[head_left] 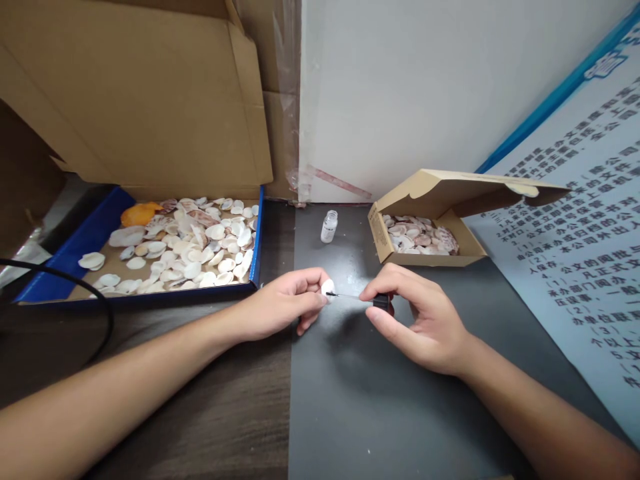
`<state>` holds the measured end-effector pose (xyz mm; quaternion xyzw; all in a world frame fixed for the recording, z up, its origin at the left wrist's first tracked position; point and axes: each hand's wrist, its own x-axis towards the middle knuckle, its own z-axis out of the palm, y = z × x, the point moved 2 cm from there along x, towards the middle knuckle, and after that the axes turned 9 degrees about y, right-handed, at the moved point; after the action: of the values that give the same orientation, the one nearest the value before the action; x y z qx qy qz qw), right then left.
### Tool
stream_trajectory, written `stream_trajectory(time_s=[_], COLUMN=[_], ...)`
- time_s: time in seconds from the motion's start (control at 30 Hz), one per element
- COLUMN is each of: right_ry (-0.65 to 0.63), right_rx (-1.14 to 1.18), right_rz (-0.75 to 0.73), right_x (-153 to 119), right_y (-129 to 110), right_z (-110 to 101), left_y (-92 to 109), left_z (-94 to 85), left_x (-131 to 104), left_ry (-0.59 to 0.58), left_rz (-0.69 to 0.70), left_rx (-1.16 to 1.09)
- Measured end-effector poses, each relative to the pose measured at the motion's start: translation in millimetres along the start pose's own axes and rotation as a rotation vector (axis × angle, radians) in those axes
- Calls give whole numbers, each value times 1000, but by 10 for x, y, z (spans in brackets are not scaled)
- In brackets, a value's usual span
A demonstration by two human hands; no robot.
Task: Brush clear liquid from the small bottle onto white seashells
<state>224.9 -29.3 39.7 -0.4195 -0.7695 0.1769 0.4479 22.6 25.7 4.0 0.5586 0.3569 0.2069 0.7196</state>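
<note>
Pinched in the fingers of my left hand is a small white seashell. My right hand grips the black cap of a thin applicator brush. The clear stem reaches left from the cap, and its dark tip touches the face of the shell or lies just over it. Beyond my hands a small clear glass bottle stands upright with its mouth uncovered and a printed label on its side.
At the left, a blue-edged cardboard box with a raised lid holds many loose shells. A smaller cardboard box with shells stands at the right. A black cable curves at far left. A printed sheet lines the right side.
</note>
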Motion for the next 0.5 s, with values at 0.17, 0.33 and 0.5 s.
stream_trajectory(time_s=[0.17,0.33,0.5], right_ry=[25,6,11], right_rx=[-40,-8,-51], right_rz=[41,17,80], right_x=[4,-6,-19], right_y=[7,11,37], right_z=[-9,-6,-5], left_y=[7,-7,-22], left_z=[-2,-22,-26], left_x=[10,13,25], left_ry=[4,9,4], left_rz=[9,-2,9], left_rx=[-26,-66,-102])
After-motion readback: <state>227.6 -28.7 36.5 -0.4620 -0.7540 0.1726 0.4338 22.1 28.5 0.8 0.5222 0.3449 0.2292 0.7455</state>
